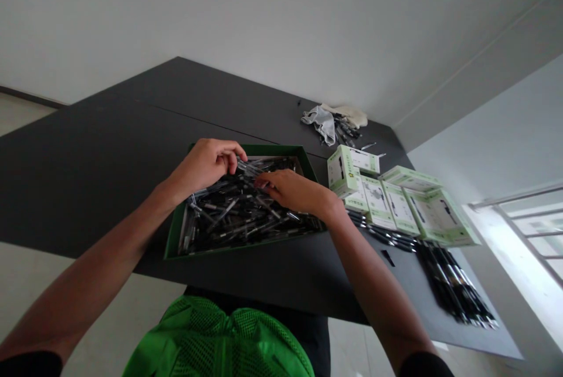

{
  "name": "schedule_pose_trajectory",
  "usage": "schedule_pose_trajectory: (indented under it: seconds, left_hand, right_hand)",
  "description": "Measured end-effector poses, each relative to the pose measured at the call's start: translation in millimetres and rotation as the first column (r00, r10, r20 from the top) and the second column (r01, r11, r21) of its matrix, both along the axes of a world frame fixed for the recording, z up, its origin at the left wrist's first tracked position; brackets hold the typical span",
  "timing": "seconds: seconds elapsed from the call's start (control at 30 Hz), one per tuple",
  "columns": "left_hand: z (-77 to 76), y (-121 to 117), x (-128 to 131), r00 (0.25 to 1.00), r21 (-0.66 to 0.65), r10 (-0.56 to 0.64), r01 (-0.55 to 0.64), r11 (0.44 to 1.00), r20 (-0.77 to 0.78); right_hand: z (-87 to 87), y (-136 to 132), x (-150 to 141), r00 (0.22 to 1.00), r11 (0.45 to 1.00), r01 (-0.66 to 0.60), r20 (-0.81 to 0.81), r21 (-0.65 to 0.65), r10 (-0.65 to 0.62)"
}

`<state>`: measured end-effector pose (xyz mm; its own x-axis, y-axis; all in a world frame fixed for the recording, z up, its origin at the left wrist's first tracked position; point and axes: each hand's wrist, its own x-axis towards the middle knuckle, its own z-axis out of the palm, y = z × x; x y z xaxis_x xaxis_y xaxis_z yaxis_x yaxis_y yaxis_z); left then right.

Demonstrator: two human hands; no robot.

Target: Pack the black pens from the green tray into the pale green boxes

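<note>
A shallow green box [176, 230] lies on the dark table, filled with a jumble of black and clear pens [233, 213]. Over its far left part is my left hand [214, 161], fingers curled at the ends of a few clear pens [250, 168]. My right hand [288, 190] reaches in from the right, its bent fingers closed at the other end of those pens. Its fingertips are partly hidden, so the exact grip is hard to see.
Several white and light-green cartons [373, 198] stand right of the box. Rows of black pens [455, 283] lie in front of them. Farther back, a grey cloth [323, 122] and a cream cloth [352, 114] lie by loose pens. A wall borders the table [132, 101].
</note>
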<state>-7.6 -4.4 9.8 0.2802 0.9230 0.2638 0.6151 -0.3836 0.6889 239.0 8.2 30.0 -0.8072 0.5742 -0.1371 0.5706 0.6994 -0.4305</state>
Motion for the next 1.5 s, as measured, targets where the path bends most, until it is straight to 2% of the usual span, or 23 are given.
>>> schedule_pose_trajectory:
  seconds: [0.1, 0.2, 0.3, 0.4, 0.53, 0.63, 0.8, 0.9, 1.07, 1.13, 1.2, 1.33, 1.5]
  left_hand:
    - [-3.5, 2, 3, 0.998, 0.005, -0.035, 0.035, 0.999, -0.048]
    - [-10.8, 3, 4, 0.971, 0.026, -0.114, 0.122, 0.992, -0.210]
    - [-17.6, 3, 1, 0.926, -0.030, -0.201, 0.202, 0.979, -0.320]
    - [-18.0, 2, -2, 0.918, -0.051, -0.184, 0.178, 0.983, -0.351]
    - [-11.3, 1, -1, 0.919, -0.103, -0.161, 0.132, 0.986, -0.361]
    - [-8.9, 0, 2, 0.912, -0.145, -0.179, 0.134, 0.980, -0.370]
    - [-11.8, -1, 2, 0.916, -0.131, -0.165, 0.125, 0.983, -0.365]
    - [-10.6, -2, 2, 0.922, -0.121, -0.136, 0.098, 0.988, -0.362]
    - [-5.0, -3, 4, 0.943, -0.113, -0.072, 0.037, 0.993, -0.326]
    - [-4.6, -3, 5, 0.954, -0.076, -0.061, 0.041, 0.996, -0.294]
    - [-5.8, -2, 6, 0.961, -0.039, -0.050, 0.041, 0.998, -0.273]
    - [-10.8, -1, 5, 0.962, 0.008, -0.053, 0.057, 0.998, -0.268]
    - [-13.4, -1, 4, 0.972, 0.030, -0.037, 0.045, 0.999, -0.234]
  right_hand:
    - [4.8, 1, 5, 0.998, 0.998, 0.054, -0.020, 0.023, -0.054]
    - [5.0, -1, 7, 0.978, 0.976, 0.162, 0.106, 0.148, -0.178]
    - [3.0, -2, 7, 0.951, 0.968, 0.186, 0.217, 0.168, -0.220]
    - [2.8, 2, 10, 0.956, 0.984, 0.172, 0.233, 0.053, -0.179]
    - [6.0, 13, 17, 0.981, 0.983, 0.099, 0.182, -0.154, -0.070]
    - [8.3, 19, 23, 0.988, 0.975, 0.105, 0.131, -0.196, -0.080]
    - [6.9, 25, 32, 0.978, 0.975, 0.209, 0.046, -0.075, -0.206]
    - [4.8, 29, 35, 0.970, 0.970, 0.240, -0.021, -0.027, -0.240]
    - [3.8, 35, 36, 0.937, 0.937, 0.342, -0.100, 0.067, -0.334]
    - [2.7, 37, 34, 0.931, 0.929, 0.356, -0.119, 0.098, -0.344]
    - [-0.2, 38, 31, 0.944, 0.943, 0.318, -0.128, 0.095, -0.305]
    - [-11.6, 37, 24, 0.970, 0.966, 0.241, -0.069, 0.095, -0.235]
    - [-20.3, 24, 13, 0.943, 0.929, 0.303, 0.076, 0.213, -0.325]
